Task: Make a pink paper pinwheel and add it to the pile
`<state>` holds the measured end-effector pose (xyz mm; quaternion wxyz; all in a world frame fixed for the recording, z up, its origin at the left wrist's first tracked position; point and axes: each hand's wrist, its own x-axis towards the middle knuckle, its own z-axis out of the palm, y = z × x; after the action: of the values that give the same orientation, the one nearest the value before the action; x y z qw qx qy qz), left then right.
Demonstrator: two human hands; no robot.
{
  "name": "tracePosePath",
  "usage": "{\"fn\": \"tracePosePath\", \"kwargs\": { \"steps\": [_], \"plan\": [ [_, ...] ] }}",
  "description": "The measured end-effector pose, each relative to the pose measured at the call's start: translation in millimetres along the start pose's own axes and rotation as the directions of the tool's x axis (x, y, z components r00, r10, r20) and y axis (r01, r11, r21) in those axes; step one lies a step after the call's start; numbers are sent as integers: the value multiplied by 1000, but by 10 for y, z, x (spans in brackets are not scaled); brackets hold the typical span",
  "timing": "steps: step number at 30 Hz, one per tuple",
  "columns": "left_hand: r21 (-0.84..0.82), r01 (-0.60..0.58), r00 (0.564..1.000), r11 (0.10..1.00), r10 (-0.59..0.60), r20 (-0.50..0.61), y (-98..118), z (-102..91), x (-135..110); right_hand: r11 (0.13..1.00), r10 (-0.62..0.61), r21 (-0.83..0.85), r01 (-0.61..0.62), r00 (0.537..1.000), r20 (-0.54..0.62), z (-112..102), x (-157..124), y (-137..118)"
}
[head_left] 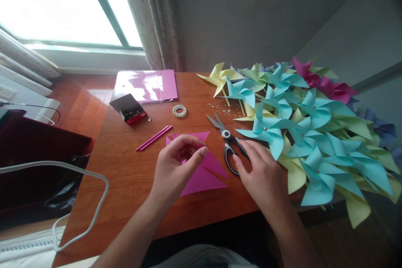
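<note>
- So the big thing here is how the scissors [225, 134] lie: just right of the pink sheet [201, 182], long axis on a slant, tips aimed roughly at the far left corner of the surface [125, 201], handles back toward the near edge. Blades are a bit apart.
- Right hand [262, 171] is way nearer to them. It comes in from the near right corner, so the loops sit right at its fingers, with the thumb by the nearer loop.
- Left hand [176, 163] is over the sheet, thumb and forefinger tips brought together. The scissors are off to its right, past the edge of the paper.
- Honest caveat: the fingers hide a lot. Can't tell if the left pinch has anything in it, or if the right is really gripping the handles or just resting there.
- The sheet lies flat toward the near edge, around the middle, with a slit opening between two pointed flaps on its right side.
- Pink sticks [153, 137] lie side by side to the left of the sheet, tape [184, 112] farther off toward the far edge.
- Pinwheels [318, 113] are heaped all along the right edge, crowding close to the right hand.
</note>
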<state>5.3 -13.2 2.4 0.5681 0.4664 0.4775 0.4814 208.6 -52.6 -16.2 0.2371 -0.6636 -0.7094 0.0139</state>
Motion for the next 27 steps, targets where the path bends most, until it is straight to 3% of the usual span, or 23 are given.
{"fn": "tracePosePath", "kwargs": {
  "steps": [2,5,10,19,27],
  "plan": [
    [-3,-3,1000,1000,3,8,-9,2,2,985,-31,172,33,999,-15,-63,20,-97],
    [-5,-5,1000,1000,5,17,-17,6,0,894,-49,447,29,998,34,-117,83,-256],
    [6,33,997,999,-33,66,-6,-4,0,754,-20,654,-62,993,117,-74,214,-404],
    [82,24,989,996,-35,142,27,-5,12,552,90,785,-283,955,281,21,225,-364],
    [82,28,990,996,-40,138,0,46,-8,537,90,793,-288,954,286,32,189,-310]
  ]
}}
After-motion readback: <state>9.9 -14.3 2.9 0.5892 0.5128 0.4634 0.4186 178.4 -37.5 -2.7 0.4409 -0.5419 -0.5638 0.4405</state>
